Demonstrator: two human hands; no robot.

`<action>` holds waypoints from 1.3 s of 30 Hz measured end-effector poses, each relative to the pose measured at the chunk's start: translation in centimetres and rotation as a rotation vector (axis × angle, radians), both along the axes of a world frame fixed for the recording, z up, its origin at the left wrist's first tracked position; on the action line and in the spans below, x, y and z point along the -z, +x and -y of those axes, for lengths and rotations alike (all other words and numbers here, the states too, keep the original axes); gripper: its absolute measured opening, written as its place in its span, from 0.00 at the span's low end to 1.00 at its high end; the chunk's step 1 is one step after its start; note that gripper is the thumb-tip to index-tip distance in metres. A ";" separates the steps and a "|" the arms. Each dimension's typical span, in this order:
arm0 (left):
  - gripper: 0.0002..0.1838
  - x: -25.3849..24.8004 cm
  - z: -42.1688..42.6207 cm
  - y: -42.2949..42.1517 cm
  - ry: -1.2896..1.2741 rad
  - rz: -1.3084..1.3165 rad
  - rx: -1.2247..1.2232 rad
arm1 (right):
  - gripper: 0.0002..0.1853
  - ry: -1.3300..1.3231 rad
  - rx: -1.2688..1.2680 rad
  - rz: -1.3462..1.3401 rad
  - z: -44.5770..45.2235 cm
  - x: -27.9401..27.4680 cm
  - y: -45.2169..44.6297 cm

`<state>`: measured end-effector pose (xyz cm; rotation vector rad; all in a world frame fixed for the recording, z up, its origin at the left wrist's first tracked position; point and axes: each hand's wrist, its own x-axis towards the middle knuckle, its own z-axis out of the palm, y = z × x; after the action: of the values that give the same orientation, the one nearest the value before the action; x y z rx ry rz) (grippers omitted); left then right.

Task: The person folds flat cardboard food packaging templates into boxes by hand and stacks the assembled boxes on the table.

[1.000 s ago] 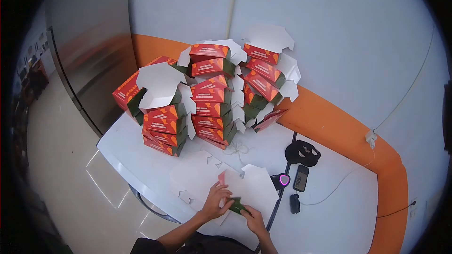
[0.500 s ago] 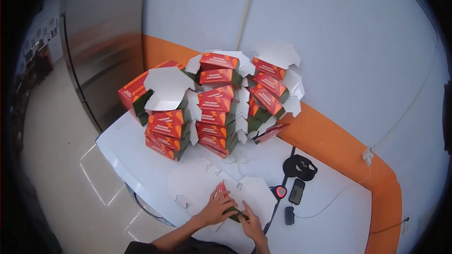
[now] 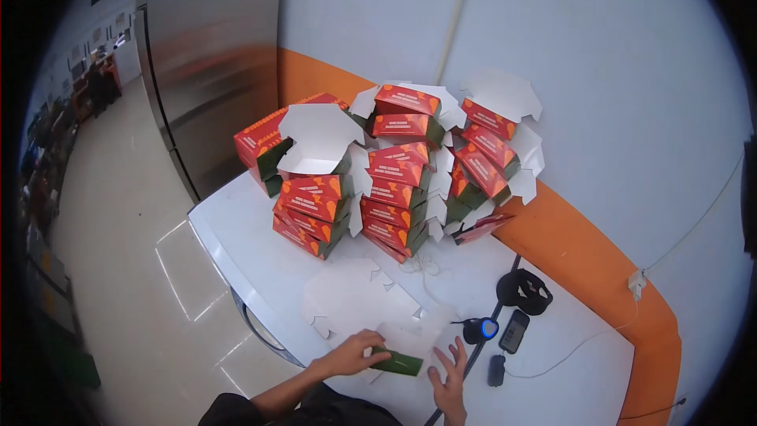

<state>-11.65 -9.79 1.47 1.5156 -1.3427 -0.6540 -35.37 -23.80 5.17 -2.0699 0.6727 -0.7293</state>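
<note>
My left hand [image 3: 355, 353] pinches the left end of a partly folded cardboard box [image 3: 399, 363], low over the front of the table. A green side panel faces me, and a white flap stands blurred behind it. To the right of the box, my right hand [image 3: 448, 383] has its fingers spread, close to the white flap; whether it touches is unclear. Just beyond lies a flat white box blank [image 3: 355, 296] with cut tabs. Farther back, folded red and green boxes [image 3: 394, 197] are stacked in several layers, some with white lids raised.
Right of my hands are a small round device [image 3: 481, 330] with a blue light, a black strap-like item [image 3: 524, 290], a phone-like device [image 3: 514, 332] and a small black block [image 3: 496, 371] on a cable. The orange-banded wall borders the table; a steel cabinet [image 3: 213, 55] stands at left.
My right hand has come off the box and opened. The box has turned, showing its green side instead of red. The view has shifted left, and the device light went from red to blue.
</note>
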 end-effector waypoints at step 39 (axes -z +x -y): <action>0.41 1.3 2.7 -2.7 -0.028 0.211 -0.122 | 0.54 -0.035 0.318 0.224 4.6 1.5 -0.9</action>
<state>-14.37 -12.47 0.14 1.6654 -1.3967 -0.4054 -36.25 -28.36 3.66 -1.8951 0.8744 -1.1410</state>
